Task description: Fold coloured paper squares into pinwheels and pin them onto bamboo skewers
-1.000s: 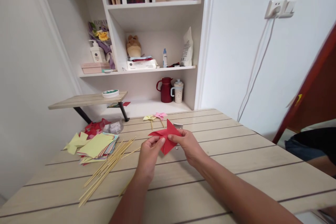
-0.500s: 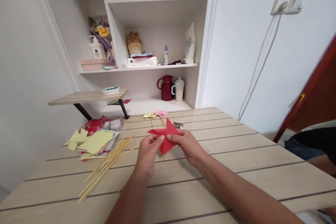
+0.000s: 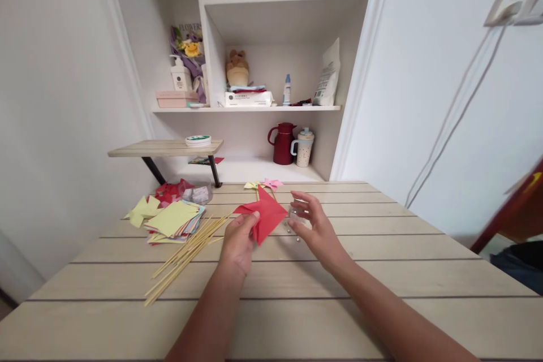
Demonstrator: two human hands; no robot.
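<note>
A red paper pinwheel (image 3: 268, 216) with pointed blades is pinched between the thumb and fingers of my left hand (image 3: 240, 240). To its right, my right hand (image 3: 316, 226) is off the paper, its fingers apart and curved, with nothing visible between them. Under and beside those fingers stands a small clear container (image 3: 299, 215), partly covered by the hand. A few tiny silvery beads (image 3: 297, 240) lie on the table near it. Behind the red paper, a yellow pinwheel (image 3: 251, 185) and a pink pinwheel (image 3: 272, 184) on sticks lie on the tabletop.
Left of my hands are loose wooden sticks (image 3: 186, 257), a stack of coloured paper (image 3: 173, 220), a folded yellow pinwheel (image 3: 142, 210) and a clear box (image 3: 198, 194). A small raised shelf (image 3: 165, 149) stands behind them. A dark red jug (image 3: 283, 144) and a cup (image 3: 304, 148) occupy the back shelf.
My right hand has let go of the red pinwheel and moved right, its fingers opening beside the clear container. My left hand keeps hold of the paper. The view has turned slightly left.
</note>
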